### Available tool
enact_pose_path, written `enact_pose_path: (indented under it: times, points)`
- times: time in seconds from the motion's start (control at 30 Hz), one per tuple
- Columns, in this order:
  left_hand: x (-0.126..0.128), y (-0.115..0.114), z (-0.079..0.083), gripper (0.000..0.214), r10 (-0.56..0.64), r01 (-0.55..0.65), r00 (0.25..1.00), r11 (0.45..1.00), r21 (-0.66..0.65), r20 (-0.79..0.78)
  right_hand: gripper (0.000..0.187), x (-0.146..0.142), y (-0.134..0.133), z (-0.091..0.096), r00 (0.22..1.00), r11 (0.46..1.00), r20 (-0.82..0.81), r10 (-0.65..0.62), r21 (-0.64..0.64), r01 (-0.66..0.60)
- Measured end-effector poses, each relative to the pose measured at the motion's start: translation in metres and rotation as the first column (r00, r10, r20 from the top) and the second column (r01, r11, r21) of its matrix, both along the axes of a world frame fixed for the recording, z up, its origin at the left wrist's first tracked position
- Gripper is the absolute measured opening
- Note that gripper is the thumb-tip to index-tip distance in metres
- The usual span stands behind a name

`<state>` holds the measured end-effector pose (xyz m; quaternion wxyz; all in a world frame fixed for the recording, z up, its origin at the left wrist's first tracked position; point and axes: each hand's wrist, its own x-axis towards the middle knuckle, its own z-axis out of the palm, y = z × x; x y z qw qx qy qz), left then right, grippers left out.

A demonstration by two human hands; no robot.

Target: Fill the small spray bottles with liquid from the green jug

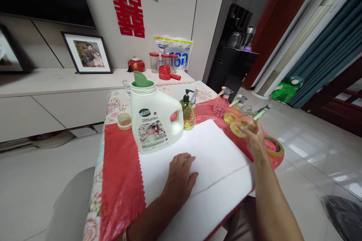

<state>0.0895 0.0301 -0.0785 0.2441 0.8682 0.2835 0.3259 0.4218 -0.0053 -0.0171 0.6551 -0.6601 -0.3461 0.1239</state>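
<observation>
My left hand rests palm down on a white cloth spread over the red table cover, fingers loosely curled, holding nothing. My right hand grips a small clear spray bottle of yellow liquid, tilted, at the table's right edge. A large white detergent jug with a green funnel in its open mouth stands just beyond my left hand. Its cap lies to its left.
More small pump and spray bottles stand behind the white cloth, a pink one and a yellow one among them. A tape roll lies at the right edge. A sideboard with jars and a framed photo runs behind.
</observation>
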Motion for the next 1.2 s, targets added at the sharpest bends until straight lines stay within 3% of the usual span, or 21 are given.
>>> enact_pose_path:
  times: [0.1, 0.2, 0.43, 0.53, 0.67, 0.77, 0.9, 1.0, 1.1, 1.2]
  points:
    - [-0.003, 0.0, 0.004, 0.037, -0.006, 0.006, 0.999, 1.0, -0.01, 0.038, 0.08, -0.03, -0.004, 0.008, 0.976, 0.979, -0.09, 0.201, 0.057, -0.196]
    - [-0.008, 0.0, 0.01, 0.035, 0.006, -0.002, 0.995, 0.999, -0.038, 0.104, 0.079, -0.062, -0.007, 0.007, 0.909, 0.924, -0.163, 0.382, 0.066, -0.377]
    - [-0.024, 0.001, 0.047, 0.031, 0.127, -0.075, 0.954, 0.978, -0.193, 0.273, 0.083, -0.123, -0.01, 0.013, 0.629, 0.669, -0.298, 0.718, 0.047, -0.741]
    - [-0.03, 0.004, 0.071, 0.033, 0.137, -0.056, 0.942, 0.964, -0.259, 0.307, 0.09, -0.136, -0.012, 0.022, 0.517, 0.564, -0.335, 0.788, 0.054, -0.824]
    - [-0.035, 0.01, 0.102, 0.038, 0.093, 0.048, 0.939, 0.919, -0.391, 0.332, 0.101, -0.144, -0.016, 0.028, 0.411, 0.465, -0.421, 0.809, 0.029, -0.885]
    - [-0.034, 0.013, 0.116, 0.042, 0.015, 0.207, 0.917, 0.835, -0.509, 0.398, 0.1, -0.147, -0.016, 0.029, 0.342, 0.396, -0.433, 0.834, 0.04, -0.917]
    - [-0.03, 0.015, 0.122, 0.048, -0.092, 0.512, 0.801, 0.618, -0.597, 0.592, 0.095, -0.155, -0.012, 0.03, 0.217, 0.253, -0.413, 0.885, 0.033, -0.967]
    - [-0.027, 0.014, 0.121, 0.047, -0.097, 0.629, 0.732, 0.476, -0.614, 0.675, 0.094, -0.159, -0.011, 0.028, 0.135, 0.165, -0.421, 0.897, 0.035, -0.986]
    - [-0.025, 0.013, 0.119, 0.054, -0.02, 0.654, 0.703, 0.413, -0.634, 0.711, 0.092, -0.16, -0.009, 0.022, 0.134, 0.166, -0.431, 0.892, 0.038, -0.985]
    - [-0.024, 0.012, 0.116, 0.061, 0.062, 0.634, 0.696, 0.416, -0.652, 0.716, 0.094, -0.161, -0.007, 0.019, 0.12, 0.159, -0.406, 0.906, 0.066, -0.985]
